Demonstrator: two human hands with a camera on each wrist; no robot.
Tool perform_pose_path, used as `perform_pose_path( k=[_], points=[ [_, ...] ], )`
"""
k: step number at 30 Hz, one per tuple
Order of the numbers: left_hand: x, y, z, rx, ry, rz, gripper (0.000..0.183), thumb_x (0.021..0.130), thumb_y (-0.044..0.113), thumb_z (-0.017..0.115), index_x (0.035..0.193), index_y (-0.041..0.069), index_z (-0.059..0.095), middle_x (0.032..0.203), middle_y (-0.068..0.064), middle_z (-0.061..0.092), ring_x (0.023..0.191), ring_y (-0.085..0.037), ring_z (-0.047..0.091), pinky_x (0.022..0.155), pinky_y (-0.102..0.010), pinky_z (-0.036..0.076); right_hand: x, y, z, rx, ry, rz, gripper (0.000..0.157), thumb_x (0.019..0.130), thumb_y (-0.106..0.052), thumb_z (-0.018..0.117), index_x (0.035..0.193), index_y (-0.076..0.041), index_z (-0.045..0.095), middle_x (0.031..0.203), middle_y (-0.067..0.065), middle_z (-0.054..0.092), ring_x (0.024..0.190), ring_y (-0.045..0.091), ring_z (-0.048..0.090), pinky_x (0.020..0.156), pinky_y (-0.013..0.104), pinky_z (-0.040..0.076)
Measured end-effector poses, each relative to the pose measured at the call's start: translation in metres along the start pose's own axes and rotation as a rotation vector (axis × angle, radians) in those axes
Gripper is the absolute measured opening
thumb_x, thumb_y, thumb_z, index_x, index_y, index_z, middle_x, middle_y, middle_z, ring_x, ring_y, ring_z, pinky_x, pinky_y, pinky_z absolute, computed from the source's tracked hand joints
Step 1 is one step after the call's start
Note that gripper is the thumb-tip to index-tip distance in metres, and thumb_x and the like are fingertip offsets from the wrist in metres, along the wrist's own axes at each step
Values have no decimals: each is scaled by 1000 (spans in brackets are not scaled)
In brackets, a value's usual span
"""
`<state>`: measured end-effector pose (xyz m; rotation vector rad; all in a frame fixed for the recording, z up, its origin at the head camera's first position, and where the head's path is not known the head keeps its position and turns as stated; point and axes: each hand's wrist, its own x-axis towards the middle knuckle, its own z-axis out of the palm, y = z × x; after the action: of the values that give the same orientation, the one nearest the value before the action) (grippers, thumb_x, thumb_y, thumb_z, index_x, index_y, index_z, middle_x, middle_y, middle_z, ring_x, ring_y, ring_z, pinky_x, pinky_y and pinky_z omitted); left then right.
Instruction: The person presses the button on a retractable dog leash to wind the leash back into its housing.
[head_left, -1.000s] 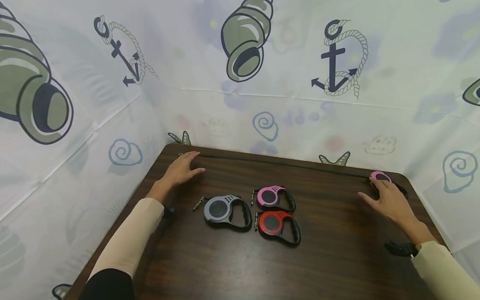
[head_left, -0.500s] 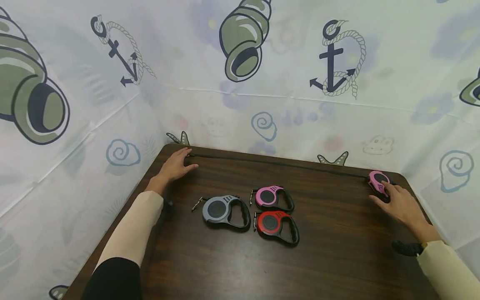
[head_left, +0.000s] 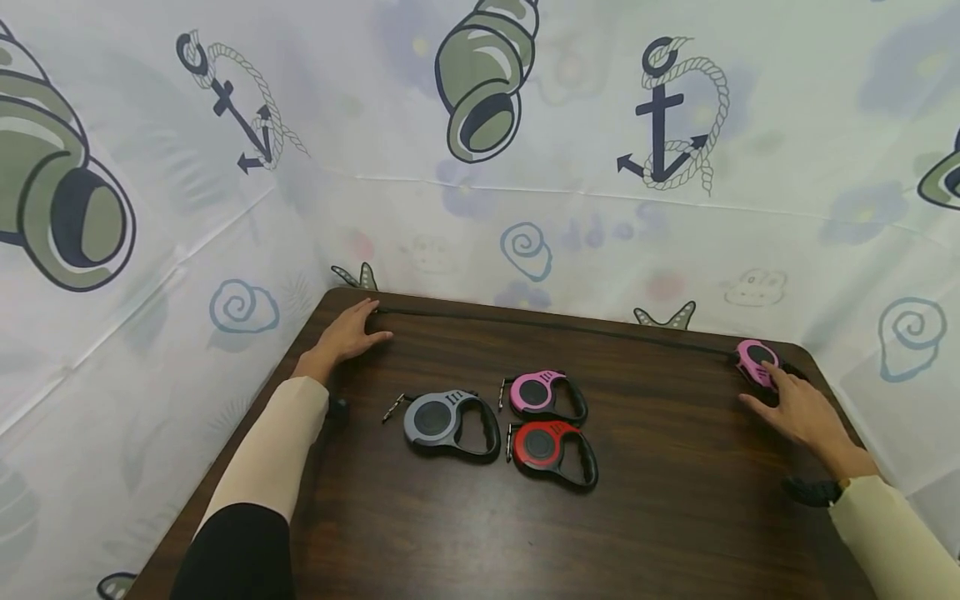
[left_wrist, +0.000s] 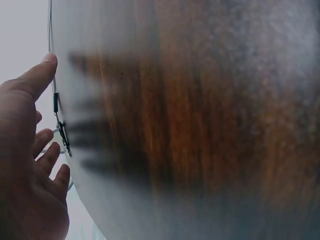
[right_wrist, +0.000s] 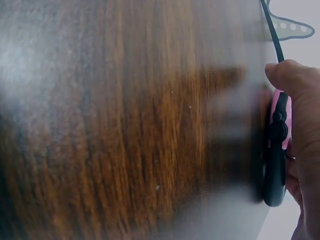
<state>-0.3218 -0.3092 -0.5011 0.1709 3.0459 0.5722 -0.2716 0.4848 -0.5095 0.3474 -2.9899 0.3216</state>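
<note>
Along the table's back edge runs the thin black cord [head_left: 555, 323] of a pink retractable dog leash, pulled out long. Its pink and black case [head_left: 753, 360] lies at the far right corner. My right hand [head_left: 810, 412] rests over the near side of that case with loosely spread fingers; in the right wrist view the black handle [right_wrist: 274, 175] shows beside the hand. At the cord's other end, my left hand [head_left: 345, 335] reaches out with straight fingers by the metal clip [left_wrist: 63, 134], holding nothing.
Mid-table lie a grey retractable leash [head_left: 450, 425], a smaller pink one [head_left: 540, 393] and a red one [head_left: 551, 450], each with its clip to the left. Sheeting [head_left: 585, 167] printed with shells and anchors hangs around the brown wooden table [head_left: 450, 533].
My left hand has shifted slightly left along the back edge. My right hand has slid a little right and toward me, so more of the far pink case shows. The other leashes stay put.
</note>
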Motion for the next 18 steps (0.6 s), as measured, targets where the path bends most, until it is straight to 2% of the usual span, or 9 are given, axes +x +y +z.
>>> perform_pose_path(
  k=[6,11,18],
  points=[
    [0,-1,0,-4,-25,0,86,104,42,67,163,-7,27,169,-32,23,156,-50,23,125,-63,21,-1,2,2,3,11,-13,83,99,-51,69,144,15,45,129,49,53,113,66,54,96,77,43],
    [0,-2,2,-4,-59,-12,86,106,44,63,164,-7,25,170,-31,20,158,-48,19,126,-62,19,-1,3,4,-5,32,-27,80,98,-49,71,140,15,48,122,46,57,106,64,57,92,74,45],
    [-3,-4,6,18,-34,0,84,105,44,64,162,-8,30,169,-31,24,157,-48,21,126,-62,20,-3,4,4,-5,44,-28,77,96,-45,75,138,15,50,122,46,57,107,64,57,91,74,46]
  ],
)
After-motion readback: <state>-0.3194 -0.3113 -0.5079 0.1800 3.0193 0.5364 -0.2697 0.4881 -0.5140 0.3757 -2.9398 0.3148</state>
